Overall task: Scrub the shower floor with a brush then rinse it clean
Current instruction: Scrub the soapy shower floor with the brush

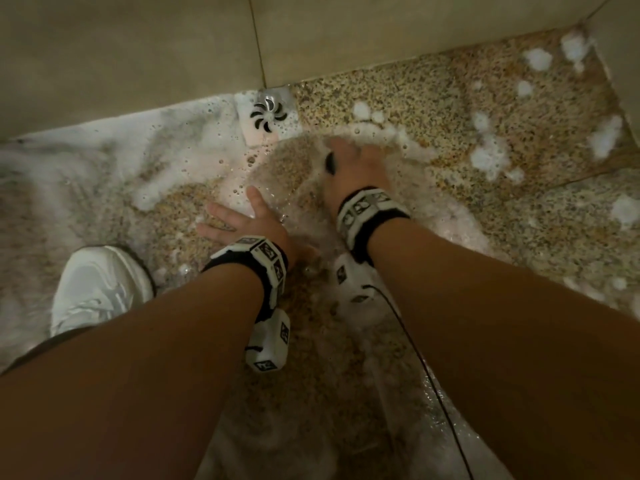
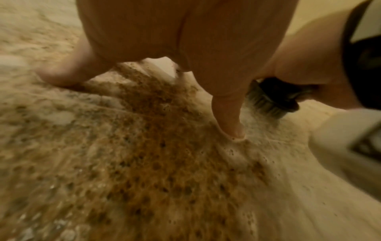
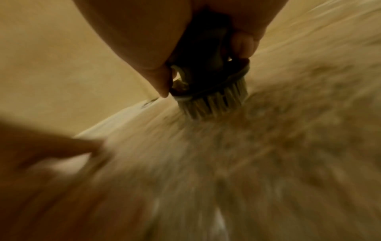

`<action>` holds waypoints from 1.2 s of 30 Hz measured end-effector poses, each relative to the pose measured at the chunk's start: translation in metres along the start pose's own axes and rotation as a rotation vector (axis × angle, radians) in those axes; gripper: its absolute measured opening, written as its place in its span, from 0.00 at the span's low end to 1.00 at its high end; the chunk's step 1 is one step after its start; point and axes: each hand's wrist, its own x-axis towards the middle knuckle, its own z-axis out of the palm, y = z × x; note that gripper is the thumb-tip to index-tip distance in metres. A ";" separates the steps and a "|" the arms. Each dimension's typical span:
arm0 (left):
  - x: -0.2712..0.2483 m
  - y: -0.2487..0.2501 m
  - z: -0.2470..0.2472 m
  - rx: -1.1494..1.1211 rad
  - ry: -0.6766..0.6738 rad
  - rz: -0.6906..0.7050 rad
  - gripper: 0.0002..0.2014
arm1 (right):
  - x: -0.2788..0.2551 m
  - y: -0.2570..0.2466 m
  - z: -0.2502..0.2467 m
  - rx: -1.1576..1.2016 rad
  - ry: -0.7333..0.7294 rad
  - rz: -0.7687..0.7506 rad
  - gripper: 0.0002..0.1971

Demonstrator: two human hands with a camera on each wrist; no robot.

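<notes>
Right hand grips brush | left hand flat on floor | drain near

The brush is small, with a dark body and a band of pale bristles pointing down; its bristles meet the wet floor right of the drain, in the far middle of the scene. The shower floor is speckled tan stone, wet throughout, thickly covered in white foam on the left, with scattered foam clumps at the far right.
</notes>
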 end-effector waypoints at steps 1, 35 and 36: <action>-0.001 0.001 0.000 -0.003 0.015 -0.010 0.71 | -0.012 -0.011 0.006 -0.022 -0.052 -0.112 0.26; -0.054 0.053 0.004 0.208 0.098 0.294 0.63 | -0.149 0.198 -0.026 0.111 -0.032 0.443 0.24; -0.058 0.062 0.009 0.235 0.103 0.331 0.64 | -0.153 0.204 -0.026 0.128 -0.023 0.473 0.24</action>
